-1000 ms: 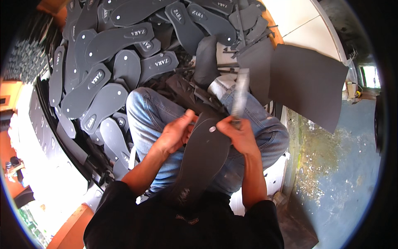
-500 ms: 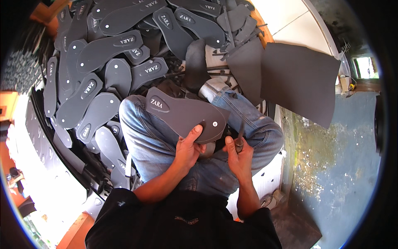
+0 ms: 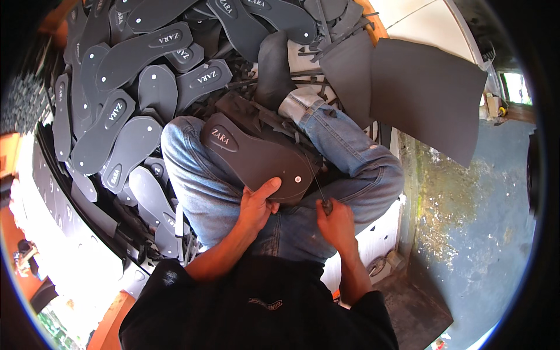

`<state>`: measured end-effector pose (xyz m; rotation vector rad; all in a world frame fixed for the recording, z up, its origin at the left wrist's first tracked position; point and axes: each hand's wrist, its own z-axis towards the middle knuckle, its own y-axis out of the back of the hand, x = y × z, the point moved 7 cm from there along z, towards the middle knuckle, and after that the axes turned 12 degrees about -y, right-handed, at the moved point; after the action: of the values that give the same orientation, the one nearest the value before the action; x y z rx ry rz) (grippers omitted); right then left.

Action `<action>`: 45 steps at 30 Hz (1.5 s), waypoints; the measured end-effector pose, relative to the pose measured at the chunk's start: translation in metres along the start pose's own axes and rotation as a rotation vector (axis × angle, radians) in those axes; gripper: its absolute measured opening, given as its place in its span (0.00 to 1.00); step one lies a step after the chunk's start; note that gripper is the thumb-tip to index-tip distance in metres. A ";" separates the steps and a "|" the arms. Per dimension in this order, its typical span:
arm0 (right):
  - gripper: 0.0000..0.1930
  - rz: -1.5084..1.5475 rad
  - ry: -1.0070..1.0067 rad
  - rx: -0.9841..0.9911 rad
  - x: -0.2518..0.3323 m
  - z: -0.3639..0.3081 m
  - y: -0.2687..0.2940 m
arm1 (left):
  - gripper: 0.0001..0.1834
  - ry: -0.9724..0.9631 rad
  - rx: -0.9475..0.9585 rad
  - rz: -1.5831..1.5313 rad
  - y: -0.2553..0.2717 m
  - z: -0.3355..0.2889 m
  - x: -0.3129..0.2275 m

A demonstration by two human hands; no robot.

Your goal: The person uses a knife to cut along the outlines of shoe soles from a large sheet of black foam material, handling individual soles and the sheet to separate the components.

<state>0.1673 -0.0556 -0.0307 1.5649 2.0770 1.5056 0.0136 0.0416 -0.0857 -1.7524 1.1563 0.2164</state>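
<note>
Over my lap, my left hand (image 3: 257, 204) grips a dark grey sandal sole (image 3: 259, 154) by its wide end, thumb on top near a small round white mark. The sole's narrow end, with a raised printed pad, points up and left. My right hand (image 3: 336, 223) is closed around the dark handle of a thin-bladed knife (image 3: 318, 185). Its narrow blade slants up and left beside the sole's wide end, seemingly along the right edge; whether it is in the material I cannot tell. The fingers of my left hand under the sole are partly hidden.
Many similar soles (image 3: 116, 125) lie heaped to the left and ahead. Dark offcut strips (image 3: 306, 76) scatter around my foot. A large dark sheet (image 3: 429, 99) lies at the right, beyond my bent knee (image 3: 382, 175). A worn blue-grey floor (image 3: 484, 221) stretches past it.
My right hand has turned the knife, so its blade now lies slantwise at the sole's right edge. The sole has shifted slightly left and tilted more steeply. The view has shifted a little.
</note>
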 end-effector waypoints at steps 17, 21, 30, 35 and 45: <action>0.11 0.074 0.076 0.238 0.020 0.028 -0.015 | 0.12 -0.036 -0.055 0.041 0.010 -0.006 -0.012; 0.12 0.148 0.206 0.176 0.040 0.043 -0.036 | 0.12 -0.033 -0.035 0.028 0.016 -0.012 -0.012; 0.15 0.601 -0.182 0.098 -0.027 0.047 0.000 | 0.20 -0.190 0.053 0.697 -0.014 0.022 -0.094; 0.16 0.594 -0.103 -0.004 -0.028 0.047 -0.005 | 0.25 -0.814 0.232 0.467 -0.088 0.124 -0.271; 0.16 0.566 -0.058 0.014 -0.022 0.050 -0.014 | 0.19 -0.611 0.333 1.440 -0.001 0.146 -0.194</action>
<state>0.1990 -0.0411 -0.0751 2.3036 1.6907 1.5642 -0.0381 0.2747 -0.0419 -0.2341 1.6202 1.2139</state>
